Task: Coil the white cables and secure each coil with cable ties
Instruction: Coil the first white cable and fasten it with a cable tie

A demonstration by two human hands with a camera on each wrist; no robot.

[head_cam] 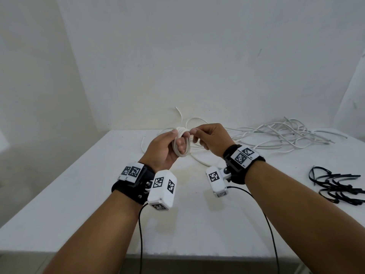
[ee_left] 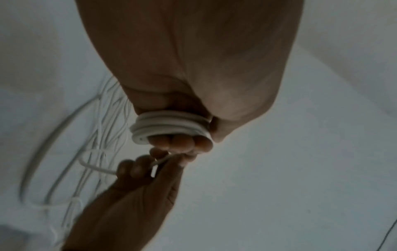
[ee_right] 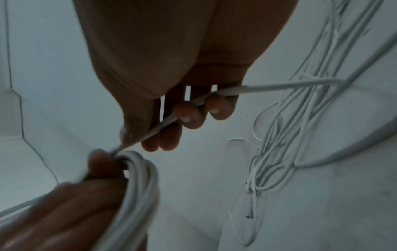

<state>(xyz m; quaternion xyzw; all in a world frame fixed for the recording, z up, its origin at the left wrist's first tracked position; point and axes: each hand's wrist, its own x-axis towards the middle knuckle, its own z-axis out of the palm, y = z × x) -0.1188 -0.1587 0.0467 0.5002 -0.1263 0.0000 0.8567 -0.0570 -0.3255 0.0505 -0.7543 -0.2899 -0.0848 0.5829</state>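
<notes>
We find the head view bright and evenly lit, with soft shadows; its edges bow. Both wrist views are dim and grainy, with backlit palms. Motion blur smears the loose white round cables [ee_left: 94, 152] toward 9 o'clock.

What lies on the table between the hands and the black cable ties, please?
In the head view, nothing: bare table separates the right hand from the black cable ties.

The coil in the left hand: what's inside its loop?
Three fingers of the left hand pass through the coil. Their fingertips show; the knuckles are covered by the cable turns.
</notes>
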